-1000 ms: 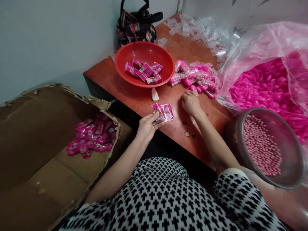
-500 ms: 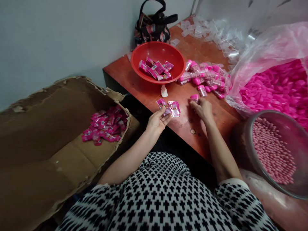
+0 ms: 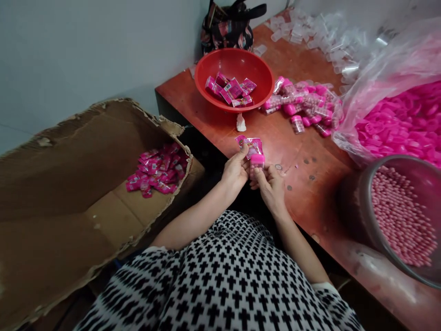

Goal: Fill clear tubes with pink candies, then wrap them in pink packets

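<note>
My left hand (image 3: 236, 171) is closed, its thumb pressed on a shiny pink printed wrapper (image 3: 241, 139) near the table's front edge. A second pink wrapper (image 3: 255, 146) lies flat on the table just beyond the fingers. Between thumb and fingers, my right hand (image 3: 273, 186) grips a small clear jar (image 3: 257, 162) with a pink lid and pink beads inside. The jar is upright, close against the left fingertips and partly covering the wrappers. Several similar jars (image 3: 310, 103) lie heaped farther back on the table.
A red bowl (image 3: 201, 87) holds several pink wrapped packets. At left, a cardboard box (image 3: 113, 225) contains more of them. On the right stand a bag of pink lids (image 3: 399, 115) and a tub of pink beads (image 3: 365, 202). Clear empty containers (image 3: 327, 41) and a patterned bag (image 3: 227, 34) are behind.
My right hand has picked up a jar from the table and brought it left, beside my left hand. My left hand keeps its wrapper. The view has shifted slightly.
</note>
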A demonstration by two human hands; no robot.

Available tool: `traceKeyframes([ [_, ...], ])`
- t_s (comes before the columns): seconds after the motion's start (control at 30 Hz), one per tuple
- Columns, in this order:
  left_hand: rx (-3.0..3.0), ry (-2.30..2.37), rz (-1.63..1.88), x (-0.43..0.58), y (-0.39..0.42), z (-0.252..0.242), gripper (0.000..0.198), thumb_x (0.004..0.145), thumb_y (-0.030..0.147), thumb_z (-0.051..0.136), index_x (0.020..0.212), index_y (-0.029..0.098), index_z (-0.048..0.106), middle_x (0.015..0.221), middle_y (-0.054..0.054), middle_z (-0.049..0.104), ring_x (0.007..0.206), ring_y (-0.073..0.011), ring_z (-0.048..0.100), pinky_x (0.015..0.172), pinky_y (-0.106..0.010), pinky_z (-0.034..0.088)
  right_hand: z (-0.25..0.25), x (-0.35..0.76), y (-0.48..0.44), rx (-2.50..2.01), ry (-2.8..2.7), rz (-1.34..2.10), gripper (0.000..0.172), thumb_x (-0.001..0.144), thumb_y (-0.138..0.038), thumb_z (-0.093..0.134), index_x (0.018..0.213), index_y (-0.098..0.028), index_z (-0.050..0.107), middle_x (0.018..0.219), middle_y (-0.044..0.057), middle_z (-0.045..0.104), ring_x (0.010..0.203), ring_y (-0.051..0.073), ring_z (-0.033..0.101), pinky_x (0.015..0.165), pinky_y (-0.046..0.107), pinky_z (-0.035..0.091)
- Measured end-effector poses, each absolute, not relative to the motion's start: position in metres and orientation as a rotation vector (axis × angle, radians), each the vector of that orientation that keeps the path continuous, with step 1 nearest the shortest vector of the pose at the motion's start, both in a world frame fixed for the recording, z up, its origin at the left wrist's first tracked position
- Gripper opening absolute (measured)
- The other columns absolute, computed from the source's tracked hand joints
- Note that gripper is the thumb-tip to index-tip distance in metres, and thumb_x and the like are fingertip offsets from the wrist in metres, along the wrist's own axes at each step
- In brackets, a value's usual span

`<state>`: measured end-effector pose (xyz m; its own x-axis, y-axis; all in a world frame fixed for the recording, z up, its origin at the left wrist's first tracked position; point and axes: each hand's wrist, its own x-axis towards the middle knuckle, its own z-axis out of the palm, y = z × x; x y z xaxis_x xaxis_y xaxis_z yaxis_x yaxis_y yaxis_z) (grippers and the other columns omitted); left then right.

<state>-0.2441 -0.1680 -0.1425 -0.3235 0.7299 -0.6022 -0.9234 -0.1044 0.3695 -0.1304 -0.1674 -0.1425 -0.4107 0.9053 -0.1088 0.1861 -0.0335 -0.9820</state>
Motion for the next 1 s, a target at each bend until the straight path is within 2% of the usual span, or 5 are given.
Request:
traceKeyframes([
  [0.23,-0.230,0.860,1.720,-0.237,-0.167,-0.144,0.022,0.071,0.031,0.075,0.070,0.014,0.060,0.063,0.001,0.063,0.054,-0.0079,0.058,0.055,-0.020,0.046,-0.148,-0.130,-0.168,-1.144,-1.528,1.554,0.032,0.080,-0.048,0.059,0.092,-0.020,0.055,0.070,-0.003,0.065,0.049,0.008,0.060,0.045,0.021,0.053],
  [0.53,0.092,0.973,1.649,-0.235,-0.173,-0.139,0.040,0.059,0.045,0.080,0.065,0.014,0.055,0.050,0.003,0.054,0.039,-0.0055,0.046,0.039,-0.019,0.035,-0.150,-0.129,-0.161,-1.079,-1.436,1.700,0.029,0.078,-0.048,0.062,0.085,-0.020,0.056,0.066,-0.003,0.064,0.047,0.009,0.058,0.044,0.021,0.051],
  [0.7,0.267,0.974,1.621,-0.240,-0.173,-0.140,0.041,0.053,0.037,0.085,0.080,0.015,0.063,0.061,0.002,0.063,0.048,-0.0085,0.056,0.047,-0.020,0.044,-0.158,-0.126,-0.162,-1.127,-1.533,1.449,0.028,0.080,-0.048,0.060,0.090,-0.021,0.057,0.073,-0.002,0.065,0.053,0.010,0.060,0.049,0.025,0.054],
  [0.83,0.248,0.990,1.572,-0.241,-0.173,-0.141,0.037,0.052,0.035,0.085,0.071,0.012,0.064,0.060,-0.001,0.063,0.049,-0.0094,0.057,0.049,-0.021,0.044,-0.160,-0.124,-0.163,-1.154,-1.642,1.288,0.026,0.081,-0.047,0.059,0.092,-0.023,0.058,0.074,-0.001,0.065,0.056,0.012,0.061,0.052,0.027,0.054],
  [1.0,0.328,0.994,1.481,-0.244,-0.176,-0.140,0.032,0.057,0.035,0.082,0.059,0.010,0.062,0.051,0.000,0.056,0.043,-0.0072,0.050,0.043,-0.021,0.040,-0.156,-0.125,-0.158,-1.038,-1.356,1.715,0.026,0.080,-0.046,0.061,0.083,-0.020,0.058,0.066,-0.003,0.064,0.044,0.008,0.056,0.040,0.020,0.047],
])
